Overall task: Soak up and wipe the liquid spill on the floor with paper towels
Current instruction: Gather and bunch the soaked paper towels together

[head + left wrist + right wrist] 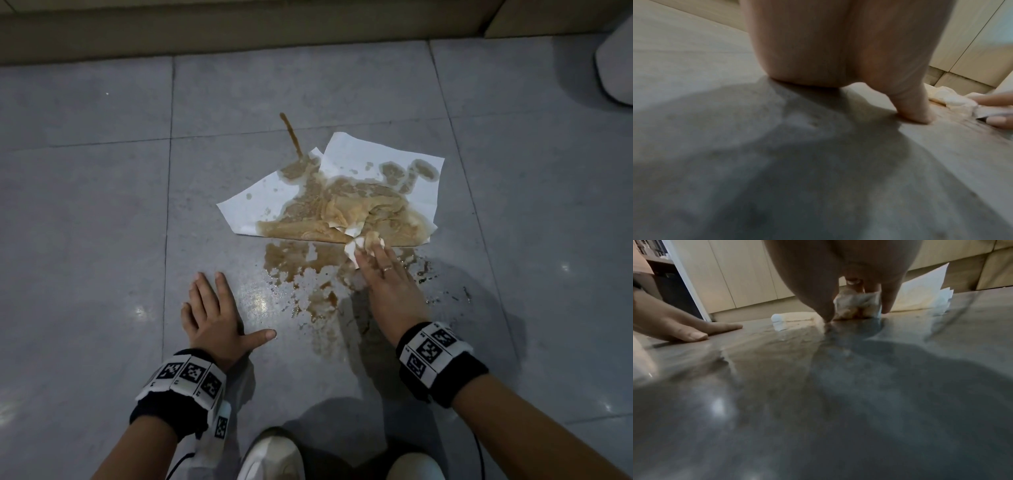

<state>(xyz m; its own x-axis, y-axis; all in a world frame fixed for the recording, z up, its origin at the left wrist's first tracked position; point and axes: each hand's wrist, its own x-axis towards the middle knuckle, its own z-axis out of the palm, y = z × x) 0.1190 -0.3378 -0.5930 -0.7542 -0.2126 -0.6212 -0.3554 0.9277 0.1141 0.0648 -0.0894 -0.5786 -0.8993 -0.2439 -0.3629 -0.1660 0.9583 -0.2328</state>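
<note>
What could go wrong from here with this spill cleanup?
The paper towels look soaked through at the middle, so dragging them may smear the brown spill rather than lift it. The wet wad that the right hand pinches could tear. The left hand rests flat near splashes and might slip.

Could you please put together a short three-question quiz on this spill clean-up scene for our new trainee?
1. True or false: the left hand is holding a paper towel.
2. Which hand is on the paper towels? A) left B) right C) both
3. Fill in: uncovered brown liquid on the floor lies mostly on the ____ side of the towels, towards the person.

Key
1. False: it rests flat on the floor, fingers spread, holding nothing.
2. B: the right hand grips the bunched near edge of the soaked towels.
3. Near; a thin streak also runs out beyond the far edge.
</note>
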